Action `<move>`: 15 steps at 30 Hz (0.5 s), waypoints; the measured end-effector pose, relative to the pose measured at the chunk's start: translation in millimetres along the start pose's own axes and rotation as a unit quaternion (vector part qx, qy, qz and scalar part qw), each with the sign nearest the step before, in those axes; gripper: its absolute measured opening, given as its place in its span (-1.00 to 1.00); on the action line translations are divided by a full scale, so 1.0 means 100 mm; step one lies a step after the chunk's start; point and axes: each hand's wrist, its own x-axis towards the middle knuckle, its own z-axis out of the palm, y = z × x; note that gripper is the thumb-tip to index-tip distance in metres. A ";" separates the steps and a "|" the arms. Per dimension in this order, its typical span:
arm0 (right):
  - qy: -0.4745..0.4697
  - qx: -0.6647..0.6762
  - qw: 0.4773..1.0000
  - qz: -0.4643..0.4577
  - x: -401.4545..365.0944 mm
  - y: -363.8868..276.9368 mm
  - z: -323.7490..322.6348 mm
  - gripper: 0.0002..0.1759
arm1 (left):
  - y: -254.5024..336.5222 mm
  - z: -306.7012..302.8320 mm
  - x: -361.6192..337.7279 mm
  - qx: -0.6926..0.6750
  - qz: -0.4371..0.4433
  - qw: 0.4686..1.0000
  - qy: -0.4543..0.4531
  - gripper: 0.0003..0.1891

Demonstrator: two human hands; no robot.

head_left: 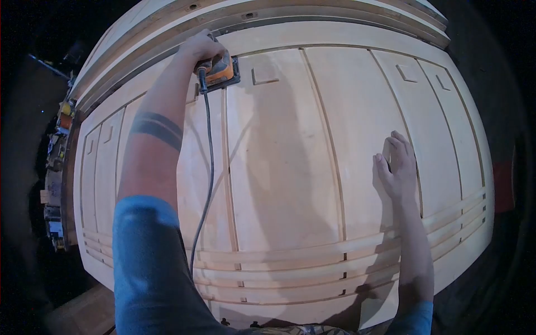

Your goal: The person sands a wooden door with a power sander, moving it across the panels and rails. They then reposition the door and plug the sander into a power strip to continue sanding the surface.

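An orange and black power sander (219,70) rests on the far part of a large pale wooden panel (279,167). My left hand (202,47) is wrapped round its top, with the arm stretched forward. From the sander a dark cord (210,156) runs back over the panel toward my body. Long grooves and small angular marks are cut into the panel's surface. On the right side, my right hand (399,166) is over the panel with its fingers apart and curved, holding nothing. Whether its fingertips touch the wood cannot be told.
Long stacked boards (257,15) lie beyond the panel's far edge. At the far left, small items and containers (56,162) stand in a cluttered row. A reddish object (504,187) is in the dark at the right.
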 end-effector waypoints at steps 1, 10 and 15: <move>0.002 0.001 1.000 0.002 0.00 0.00 0.00 -0.52 | -0.01 -0.02 0.00 -0.003 -0.004 1.000 -0.004 -0.22; 0.021 -0.004 0.999 -0.025 0.00 0.06 -0.01 -0.54 | -0.04 -0.14 -0.71 -0.010 0.018 1.000 -0.023 -0.26; 0.038 0.008 0.998 -0.041 -0.01 0.11 0.03 -0.58 | -0.15 -0.13 -1.37 -0.025 0.031 0.999 -0.030 -0.32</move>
